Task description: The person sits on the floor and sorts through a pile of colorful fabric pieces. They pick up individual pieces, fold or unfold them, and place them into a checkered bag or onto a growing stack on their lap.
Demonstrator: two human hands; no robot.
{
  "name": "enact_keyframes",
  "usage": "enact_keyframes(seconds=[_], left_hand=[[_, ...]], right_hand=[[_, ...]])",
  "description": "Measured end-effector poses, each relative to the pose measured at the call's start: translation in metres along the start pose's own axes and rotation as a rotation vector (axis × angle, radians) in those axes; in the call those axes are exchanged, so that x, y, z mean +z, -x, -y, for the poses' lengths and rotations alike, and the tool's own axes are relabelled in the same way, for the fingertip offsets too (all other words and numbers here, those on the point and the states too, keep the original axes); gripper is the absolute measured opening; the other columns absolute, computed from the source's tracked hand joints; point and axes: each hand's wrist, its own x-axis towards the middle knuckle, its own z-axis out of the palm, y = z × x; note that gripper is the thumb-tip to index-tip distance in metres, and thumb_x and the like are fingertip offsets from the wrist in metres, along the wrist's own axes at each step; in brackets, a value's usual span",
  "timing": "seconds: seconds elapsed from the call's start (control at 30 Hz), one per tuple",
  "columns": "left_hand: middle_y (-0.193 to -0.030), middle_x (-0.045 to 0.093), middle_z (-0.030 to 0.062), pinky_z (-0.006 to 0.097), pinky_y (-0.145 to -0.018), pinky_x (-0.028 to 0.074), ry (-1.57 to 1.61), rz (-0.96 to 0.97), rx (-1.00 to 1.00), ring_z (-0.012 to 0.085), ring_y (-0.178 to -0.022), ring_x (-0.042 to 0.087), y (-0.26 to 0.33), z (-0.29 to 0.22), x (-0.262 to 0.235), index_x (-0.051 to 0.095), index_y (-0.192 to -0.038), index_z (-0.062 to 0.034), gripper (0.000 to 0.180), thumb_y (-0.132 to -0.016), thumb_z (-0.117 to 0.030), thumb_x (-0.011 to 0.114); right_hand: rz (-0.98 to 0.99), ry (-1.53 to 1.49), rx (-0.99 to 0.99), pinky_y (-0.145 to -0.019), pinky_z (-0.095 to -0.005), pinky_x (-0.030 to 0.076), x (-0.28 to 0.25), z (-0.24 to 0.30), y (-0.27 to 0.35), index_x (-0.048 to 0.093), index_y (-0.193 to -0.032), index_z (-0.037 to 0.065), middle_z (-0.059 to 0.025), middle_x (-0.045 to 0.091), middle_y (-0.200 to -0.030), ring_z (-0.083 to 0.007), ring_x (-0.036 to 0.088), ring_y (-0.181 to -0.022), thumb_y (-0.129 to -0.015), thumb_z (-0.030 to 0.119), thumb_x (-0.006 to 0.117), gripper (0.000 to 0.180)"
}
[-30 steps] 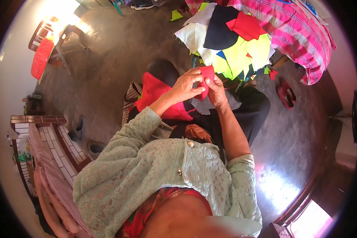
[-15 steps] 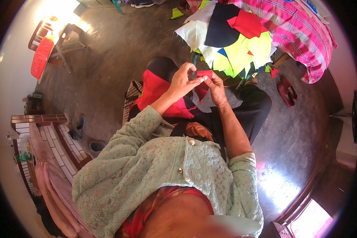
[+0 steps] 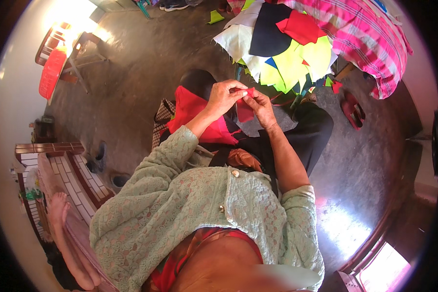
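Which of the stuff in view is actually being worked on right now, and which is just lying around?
In hand:
- small red cloth piece, pinched between left hand and right hand
- red fabric on the lap

Lying about:
- pile of cloth scraps
- pink checked cloth
- red sandals
- red chair

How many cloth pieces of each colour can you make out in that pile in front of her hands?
Pile of cloth pieces, as far as they can be told apart:
Black piece: 1
Red piece: 1
White piece: 1
Blue piece: 1
Yellow pieces: overlapping, counted as 1 patch
Total: 5
Both hands pinch a separate small red scrap.
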Motion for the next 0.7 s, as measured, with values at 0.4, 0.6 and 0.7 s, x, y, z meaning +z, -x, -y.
enact_keyframes(seconds=[0.4,0.6,0.7], left_hand=[[-0.085,0.067,0.0006,0.019,-0.071,0.048,0.136,-0.12,0.136,0.0043,-0.078,0.059,-0.045,-0.086,-0.066,0.066,-0.095,-0.0009,0.012,-0.084,-0.004,0.067],[-0.087,0.067,0.0035,0.019,-0.072,0.05,0.124,-0.133,0.32,0.0058,-0.079,0.061,-0.066,-0.136,-0.095,0.065,-0.1,0.0016,0.015,-0.085,-0.001,0.065],[-0.087,0.067,0.0034,0.019,-0.072,0.05,0.094,-0.184,0.393,0.0061,-0.08,0.061,-0.073,-0.157,-0.102,0.065,-0.099,0.0017,0.014,-0.085,0.0,0.065]], right_hand=[[-0.309,-0.078,-0.144,-0.09,-0.0294,0.039,-0.017,0.001,-0.01,0.053,-0.115,0.006,-0.0039,0.058,-0.111,-0.0157,0.051,-0.105,-0.075,-0.002,0.049,0.041],[-0.201,-0.071,-0.139,-0.099,-0.0327,0.034,-0.007,0.009,-0.008,0.043,-0.133,0.004,-0.0086,0.052,-0.126,-0.0209,0.043,-0.12,-0.074,0.004,0.054,0.06],[-0.204,-0.059,-0.143,-0.1,-0.0323,0.034,-0.004,0.009,-0.008,0.043,-0.135,0.01,-0.0078,0.048,-0.129,-0.0203,0.04,-0.123,-0.072,0.004,0.062,0.067]])
